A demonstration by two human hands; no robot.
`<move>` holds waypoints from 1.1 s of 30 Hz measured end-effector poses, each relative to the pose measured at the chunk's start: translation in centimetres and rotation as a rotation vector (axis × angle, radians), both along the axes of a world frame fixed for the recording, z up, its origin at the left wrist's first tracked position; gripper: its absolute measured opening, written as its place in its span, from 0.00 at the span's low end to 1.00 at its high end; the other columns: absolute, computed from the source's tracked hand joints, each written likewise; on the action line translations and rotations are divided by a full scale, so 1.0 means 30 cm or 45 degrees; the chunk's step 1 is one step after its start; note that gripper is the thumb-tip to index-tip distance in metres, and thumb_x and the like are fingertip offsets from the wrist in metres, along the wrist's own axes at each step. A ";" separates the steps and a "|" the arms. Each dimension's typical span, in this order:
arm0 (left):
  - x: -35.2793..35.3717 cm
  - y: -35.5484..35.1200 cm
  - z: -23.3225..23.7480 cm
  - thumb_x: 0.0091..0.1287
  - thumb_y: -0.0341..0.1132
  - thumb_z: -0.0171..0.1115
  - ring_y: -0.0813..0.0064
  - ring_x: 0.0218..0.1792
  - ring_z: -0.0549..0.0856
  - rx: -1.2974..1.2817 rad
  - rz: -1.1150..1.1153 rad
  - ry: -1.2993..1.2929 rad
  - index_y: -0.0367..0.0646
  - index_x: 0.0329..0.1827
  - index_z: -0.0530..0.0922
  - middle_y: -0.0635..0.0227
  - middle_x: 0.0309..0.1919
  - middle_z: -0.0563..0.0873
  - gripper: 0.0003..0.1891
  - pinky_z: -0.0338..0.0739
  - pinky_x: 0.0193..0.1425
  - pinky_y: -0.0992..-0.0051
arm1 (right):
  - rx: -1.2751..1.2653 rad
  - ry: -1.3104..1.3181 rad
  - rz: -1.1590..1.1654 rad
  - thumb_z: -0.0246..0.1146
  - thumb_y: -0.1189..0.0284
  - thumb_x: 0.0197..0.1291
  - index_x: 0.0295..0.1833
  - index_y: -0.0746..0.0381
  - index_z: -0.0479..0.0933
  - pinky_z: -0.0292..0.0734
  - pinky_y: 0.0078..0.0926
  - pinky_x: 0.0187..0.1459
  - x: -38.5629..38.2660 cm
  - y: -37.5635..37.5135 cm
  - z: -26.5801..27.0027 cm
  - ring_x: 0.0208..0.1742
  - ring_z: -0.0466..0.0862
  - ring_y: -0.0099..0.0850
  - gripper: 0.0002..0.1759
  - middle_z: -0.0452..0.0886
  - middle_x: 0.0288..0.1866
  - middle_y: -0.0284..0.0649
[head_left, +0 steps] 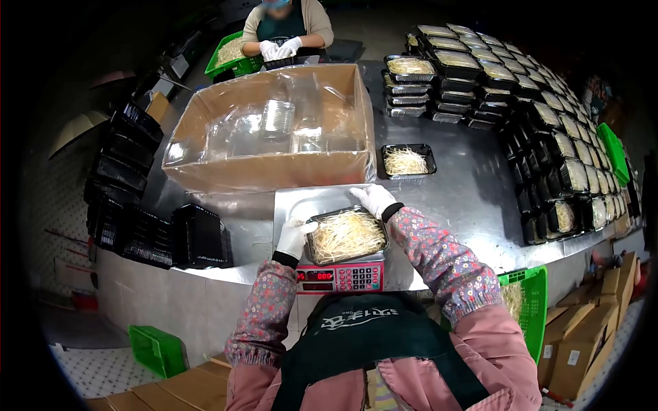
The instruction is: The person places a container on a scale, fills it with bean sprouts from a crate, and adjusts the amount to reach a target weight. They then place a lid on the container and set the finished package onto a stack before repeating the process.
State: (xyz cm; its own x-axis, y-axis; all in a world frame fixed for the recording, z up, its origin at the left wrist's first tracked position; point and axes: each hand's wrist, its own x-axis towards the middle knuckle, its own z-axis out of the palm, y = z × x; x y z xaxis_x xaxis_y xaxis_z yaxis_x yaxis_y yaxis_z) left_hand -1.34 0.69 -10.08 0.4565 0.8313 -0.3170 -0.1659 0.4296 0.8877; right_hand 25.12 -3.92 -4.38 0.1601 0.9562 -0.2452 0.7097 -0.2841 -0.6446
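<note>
A black tray (310,255) filled with pale bean sprouts sits on a scale (340,277) with a red display in front of me. My left hand (294,236), in a white glove, touches the tray's left rim. On the tray's far right corner rests my gloved right hand (372,199). Whether either hand grips the rim or only rests on it is unclear.
A large cardboard box (271,177) lined with plastic holds clear lids. One filled tray (407,162) lies on the steel table (473,198). Stacks of filled trays (548,130) stand right, empty black trays (137,205) left. Green crate (529,301) at right. Another gloved person (284,34) works opposite.
</note>
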 end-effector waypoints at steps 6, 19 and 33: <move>-0.008 -0.008 0.004 0.62 0.24 0.66 0.79 0.33 0.83 0.060 0.011 0.017 0.39 0.39 0.79 0.68 0.34 0.85 0.05 0.77 0.38 0.79 | -0.069 0.194 -0.137 0.57 0.43 0.64 0.54 0.68 0.81 0.72 0.37 0.61 0.026 0.049 -0.141 0.58 0.81 0.47 0.36 0.84 0.51 0.55; -0.016 -0.013 -0.003 0.60 0.28 0.70 0.87 0.25 0.76 0.061 0.059 0.121 0.43 0.35 0.80 0.75 0.28 0.82 0.06 0.65 0.26 0.83 | 0.114 -0.113 0.027 0.40 0.36 0.68 0.46 0.65 0.83 0.74 0.40 0.57 -0.007 -0.029 0.080 0.52 0.82 0.51 0.43 0.85 0.42 0.55; -0.014 -0.083 0.039 0.64 0.25 0.62 0.72 0.39 0.85 -0.048 0.300 -0.206 0.34 0.43 0.80 0.65 0.38 0.85 0.06 0.80 0.43 0.75 | -0.021 0.870 -0.408 0.58 0.40 0.64 0.36 0.61 0.82 0.76 0.26 0.36 0.088 0.147 -0.100 0.30 0.82 0.25 0.32 0.83 0.30 0.37</move>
State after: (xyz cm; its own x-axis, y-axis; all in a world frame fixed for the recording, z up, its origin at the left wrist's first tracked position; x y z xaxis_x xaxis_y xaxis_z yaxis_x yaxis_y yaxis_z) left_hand -1.75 -1.79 -8.92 0.2996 0.9095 -0.2882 -0.4029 0.3944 0.8259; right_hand 27.77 0.49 -7.38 0.2364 0.8838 -0.4037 0.0344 -0.4229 -0.9055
